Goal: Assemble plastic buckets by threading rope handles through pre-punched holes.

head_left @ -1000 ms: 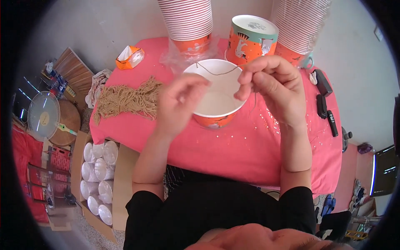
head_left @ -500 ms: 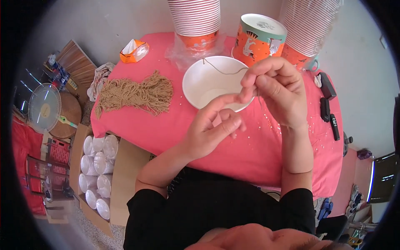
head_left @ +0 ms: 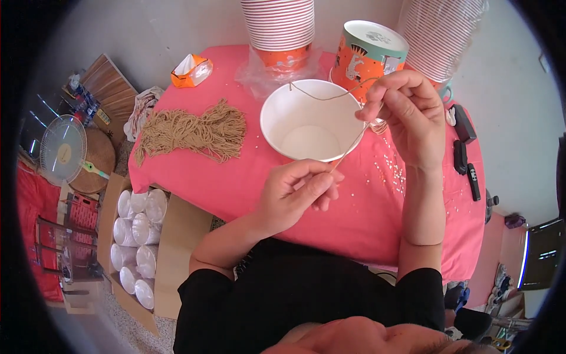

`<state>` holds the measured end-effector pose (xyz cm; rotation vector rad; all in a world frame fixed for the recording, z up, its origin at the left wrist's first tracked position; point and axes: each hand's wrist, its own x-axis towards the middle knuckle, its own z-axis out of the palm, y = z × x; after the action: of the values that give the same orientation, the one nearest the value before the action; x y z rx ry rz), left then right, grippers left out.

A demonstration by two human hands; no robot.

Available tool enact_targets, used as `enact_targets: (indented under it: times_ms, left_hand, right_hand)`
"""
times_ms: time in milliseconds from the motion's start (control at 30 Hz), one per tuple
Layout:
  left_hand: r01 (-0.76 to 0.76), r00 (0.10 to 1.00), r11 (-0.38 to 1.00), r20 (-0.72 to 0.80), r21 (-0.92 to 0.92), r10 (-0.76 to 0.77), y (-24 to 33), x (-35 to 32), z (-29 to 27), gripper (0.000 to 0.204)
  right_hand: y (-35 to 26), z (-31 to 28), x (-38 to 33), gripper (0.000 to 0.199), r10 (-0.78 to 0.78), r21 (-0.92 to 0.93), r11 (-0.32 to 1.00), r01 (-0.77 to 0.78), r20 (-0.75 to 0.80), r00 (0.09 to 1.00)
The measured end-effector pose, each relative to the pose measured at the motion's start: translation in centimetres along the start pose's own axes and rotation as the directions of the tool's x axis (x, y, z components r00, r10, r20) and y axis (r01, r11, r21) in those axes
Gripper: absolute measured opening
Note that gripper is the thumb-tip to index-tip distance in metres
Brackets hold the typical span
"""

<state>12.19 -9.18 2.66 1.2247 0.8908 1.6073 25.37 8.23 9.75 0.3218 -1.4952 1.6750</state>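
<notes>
A tan cord (head_left: 351,147) runs taut between my two hands. Its lower end is pinched between the thumb and forefinger of my left hand (head_left: 299,193). My right hand (head_left: 410,117), raised higher at the right, pinches the same cord with its fingertips. From there a slack length of it crosses to the rim of a white paper bucket (head_left: 306,138), where it goes in at the far left of the wall. The bucket stands open side up just beyond my hands. To its left lies a bundle of tan cords (head_left: 191,133).
Stacked buckets (head_left: 278,26) and a wrapped stack (head_left: 442,38) stand at the back, an upturned orange bucket (head_left: 370,56) between them. Small pale dots (head_left: 389,168) and black tools (head_left: 473,182) lie on the pink cloth (head_left: 354,230). A carton (head_left: 177,253) with wrapped cups (head_left: 141,262) is lower left.
My hands have moved apart, the left toward me and the right to the right and slightly up. The cord between them is now stretched straight.
</notes>
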Motion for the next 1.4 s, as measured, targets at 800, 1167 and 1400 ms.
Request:
enact_targets:
  times_ms: [800, 1167, 1400]
  left_hand:
    - [-0.218, 0.832, 0.493, -0.104, 0.843, 0.545, 1.5, 0.3, -3.1, 0.009]
    - [-0.306, 0.823, 0.404, 0.026, 0.862, 0.568, 2.1, 2.1, -1.9, 0.012]
    - [-0.281, 0.845, 0.212, 0.136, 0.936, 0.517, 1.0, 1.7, -0.7, 0.020]
  right_hand:
    - [0.7, 0.9, -0.3, 0.028, 0.163, -0.778, 0.608, -0.159, -0.074, 0.984]
    - [1.3, 2.1, -1.0, 0.010, 0.459, -0.552, 0.774, -0.309, 0.154, 0.875]
    - [0.5, -0.1, -0.2, 0.007, 0.184, -0.810, 0.583, -0.057, 0.063, 0.981]
